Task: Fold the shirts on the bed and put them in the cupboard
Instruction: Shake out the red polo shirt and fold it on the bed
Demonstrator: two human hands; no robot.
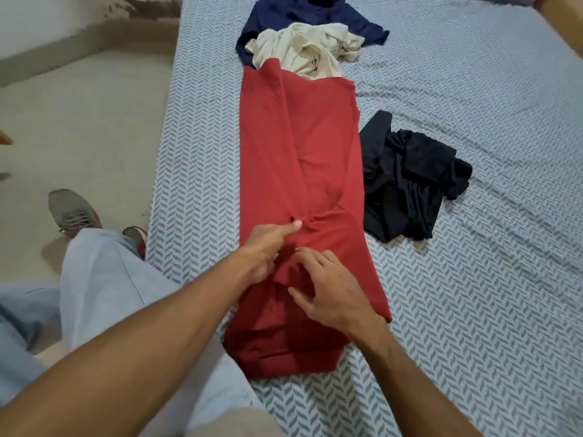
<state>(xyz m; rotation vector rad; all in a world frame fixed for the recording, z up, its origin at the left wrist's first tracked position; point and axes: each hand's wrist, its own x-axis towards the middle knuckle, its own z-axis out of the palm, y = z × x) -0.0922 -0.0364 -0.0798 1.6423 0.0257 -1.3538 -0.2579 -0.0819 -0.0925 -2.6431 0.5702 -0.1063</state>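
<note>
A red shirt lies lengthwise on the bed, its sides folded in to make a long narrow strip. My left hand pinches a fold of red cloth near the strip's near end, thumb on top. Just to the right, my right hand rests on the same fold with its fingers curled into the cloth. A crumpled cream shirt lies at the strip's far end, on top of a navy shirt. A black shirt is bunched up to the right of the red one.
The bed has a pale sheet with a grey chevron print, and its left edge runs beside a bare floor. My legs in light trousers and grey shoes are at the left. No cupboard is in view.
</note>
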